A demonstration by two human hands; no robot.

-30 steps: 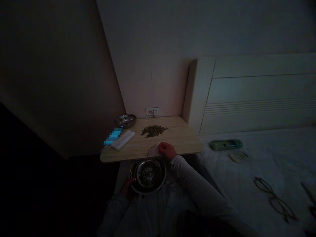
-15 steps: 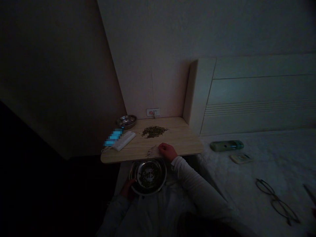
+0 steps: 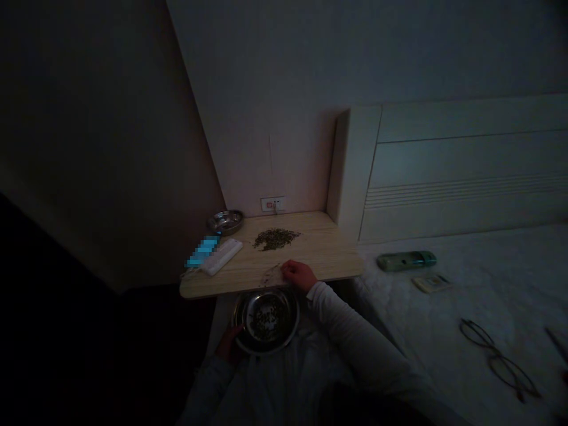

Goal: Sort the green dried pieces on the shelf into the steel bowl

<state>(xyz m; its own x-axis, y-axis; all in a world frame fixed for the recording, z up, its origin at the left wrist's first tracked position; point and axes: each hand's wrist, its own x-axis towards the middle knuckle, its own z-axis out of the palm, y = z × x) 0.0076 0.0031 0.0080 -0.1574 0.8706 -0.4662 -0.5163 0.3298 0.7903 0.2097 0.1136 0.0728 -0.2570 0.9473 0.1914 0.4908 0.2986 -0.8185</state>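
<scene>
A round metal bowl (image 3: 290, 331) with small dark greenish bits in it sits over my lap, under the front edge of the wooden tabletop. My left hand (image 3: 229, 343) grips the bowl's left side, thumb on the rim. Just above the tabletop's front edge is my right hand (image 3: 298, 274), its fingers closed and bent downward; anything between the fingertips is too small to make out. A few scattered bits (image 3: 270, 276) lie left of those fingertips. Farther back a loose pile of the dark greenish bits (image 3: 276, 239) is spread on the wood.
On the tabletop (image 3: 328, 260) at left are a second metal bowl (image 3: 226, 222), a blurred-out phone (image 3: 203, 251) and a white power strip (image 3: 222, 257). A socket (image 3: 273, 204) is in the wall. The bed at right holds a green bottle-like case (image 3: 406, 260), a small packet (image 3: 431, 283) and eyeglasses (image 3: 493, 351).
My right hand has shifted very slightly left, its fingers still closed near the scattered bits. My left hand stays on the bowl. The view has tilted a little.
</scene>
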